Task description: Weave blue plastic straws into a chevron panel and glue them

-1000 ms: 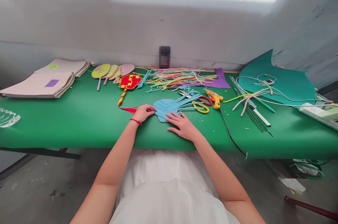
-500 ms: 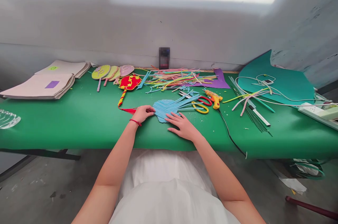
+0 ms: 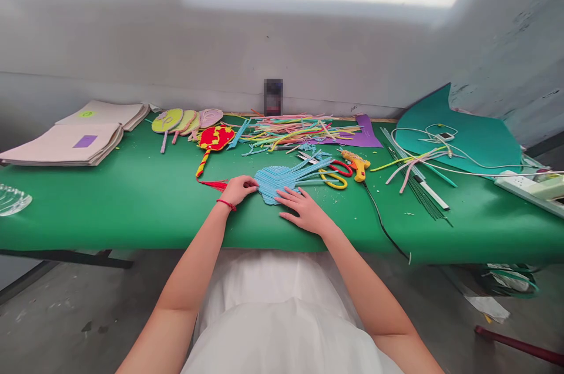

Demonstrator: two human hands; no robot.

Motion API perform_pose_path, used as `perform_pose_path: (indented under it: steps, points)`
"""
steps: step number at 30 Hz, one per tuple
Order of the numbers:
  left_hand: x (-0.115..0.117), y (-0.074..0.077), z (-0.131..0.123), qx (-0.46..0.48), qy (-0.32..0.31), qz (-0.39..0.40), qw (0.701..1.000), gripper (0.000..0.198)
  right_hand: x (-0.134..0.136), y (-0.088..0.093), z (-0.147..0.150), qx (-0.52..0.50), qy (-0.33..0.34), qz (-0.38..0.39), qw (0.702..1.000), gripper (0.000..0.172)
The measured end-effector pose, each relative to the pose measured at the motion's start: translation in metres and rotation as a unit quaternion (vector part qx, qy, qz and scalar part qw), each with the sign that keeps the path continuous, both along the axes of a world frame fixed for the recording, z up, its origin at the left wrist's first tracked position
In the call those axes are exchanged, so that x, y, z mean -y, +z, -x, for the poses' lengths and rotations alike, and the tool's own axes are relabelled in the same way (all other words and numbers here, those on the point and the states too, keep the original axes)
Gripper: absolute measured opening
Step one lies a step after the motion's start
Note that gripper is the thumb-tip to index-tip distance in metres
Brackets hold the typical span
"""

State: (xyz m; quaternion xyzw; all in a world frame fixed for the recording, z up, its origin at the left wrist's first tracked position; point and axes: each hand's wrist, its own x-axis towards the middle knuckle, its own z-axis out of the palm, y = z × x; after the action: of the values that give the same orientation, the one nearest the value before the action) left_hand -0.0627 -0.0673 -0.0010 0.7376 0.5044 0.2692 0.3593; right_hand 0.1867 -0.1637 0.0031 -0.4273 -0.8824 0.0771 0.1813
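Closely pinched left grip [image 3: 238,189] on blue panel [image 3: 272,179], right grip [image 3: 304,209] spread against it

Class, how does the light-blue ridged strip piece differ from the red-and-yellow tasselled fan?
The light-blue ridged strip piece is one colour, the red-and-yellow tasselled fan two.
The blue piece splays into loose strips; the fan narrows to a striped handle.
The right hand partly covers the blue piece, not the fan.
Both rest on the green table.
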Motion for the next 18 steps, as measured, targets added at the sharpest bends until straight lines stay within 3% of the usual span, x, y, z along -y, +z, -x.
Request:
perform_pose_path:
  steps: [18]
  points:
    - [-0.0006,-0.0024,-0.0008,-0.016,-0.003,-0.02,1.0,0.017,-0.0003,-0.0004,0.0004,0.007,0.0,-0.011,1.0,0.047]
